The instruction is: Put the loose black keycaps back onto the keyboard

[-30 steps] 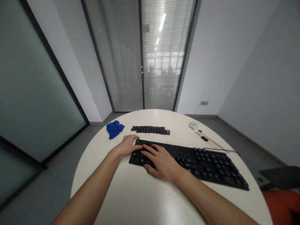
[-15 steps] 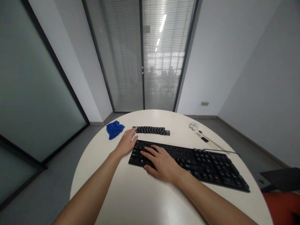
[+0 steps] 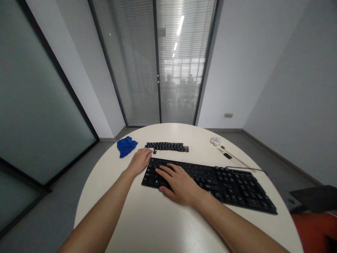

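My left hand (image 3: 141, 161) is just past the keyboard's upper left corner, its fingers drawn together. A small black keycap (image 3: 154, 152) shows at its fingertips, seemingly pinched; the thumb's grip is partly hidden. Behind it, loose black keycaps (image 3: 167, 146) are lined up in rows on the table. My right hand (image 3: 179, 183) lies palm down over the left part of a black keyboard (image 3: 205, 175), fingers spread across it. That hand and forearm cover part of the lower keys.
A crumpled blue cloth (image 3: 126, 146) lies on the round white table (image 3: 150, 218) at the left. Toward the right are a white crumpled wad (image 3: 215, 141), thin sticks (image 3: 238, 160) and a small black piece (image 3: 227, 156). The keyboard's cable (image 3: 247, 168) runs past the table's right edge.
My left hand has drawn back from the left end of the keycap rows toward the keyboard, and a single keycap now shows at its fingertips. My right hand stays on the keyboard.
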`<action>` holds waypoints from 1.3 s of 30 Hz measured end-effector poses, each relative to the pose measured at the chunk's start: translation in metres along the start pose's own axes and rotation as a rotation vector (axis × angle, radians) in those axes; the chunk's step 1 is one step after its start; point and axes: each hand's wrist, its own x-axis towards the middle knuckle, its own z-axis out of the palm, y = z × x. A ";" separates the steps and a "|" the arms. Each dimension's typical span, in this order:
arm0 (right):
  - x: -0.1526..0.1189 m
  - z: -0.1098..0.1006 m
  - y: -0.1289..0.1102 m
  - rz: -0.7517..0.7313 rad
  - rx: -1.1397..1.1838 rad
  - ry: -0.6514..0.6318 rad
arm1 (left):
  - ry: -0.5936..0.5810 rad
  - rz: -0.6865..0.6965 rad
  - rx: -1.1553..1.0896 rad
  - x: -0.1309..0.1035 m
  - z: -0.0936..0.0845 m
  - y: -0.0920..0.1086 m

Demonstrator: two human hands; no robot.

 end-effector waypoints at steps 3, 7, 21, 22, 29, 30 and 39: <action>0.000 0.002 0.001 -0.002 0.003 0.002 | 0.034 0.012 0.022 -0.001 0.000 -0.001; 0.000 0.003 0.001 -0.003 0.007 -0.001 | 0.058 0.036 -0.035 0.000 0.000 0.003; 0.000 0.001 0.000 0.001 0.004 0.013 | -0.131 0.009 -0.424 -0.001 -0.016 0.027; 0.000 0.001 0.000 0.002 0.004 0.009 | -0.127 -0.009 -0.437 -0.002 -0.015 0.027; -0.001 -0.002 0.000 -0.001 0.038 0.012 | -0.127 -0.080 -0.576 -0.001 -0.012 0.026; -0.001 -0.002 0.000 -0.004 0.056 0.023 | -0.128 -0.085 -0.599 -0.001 -0.013 0.027; 0.008 0.003 0.012 0.280 0.482 0.421 | -0.133 0.059 -0.736 -0.002 -0.042 0.067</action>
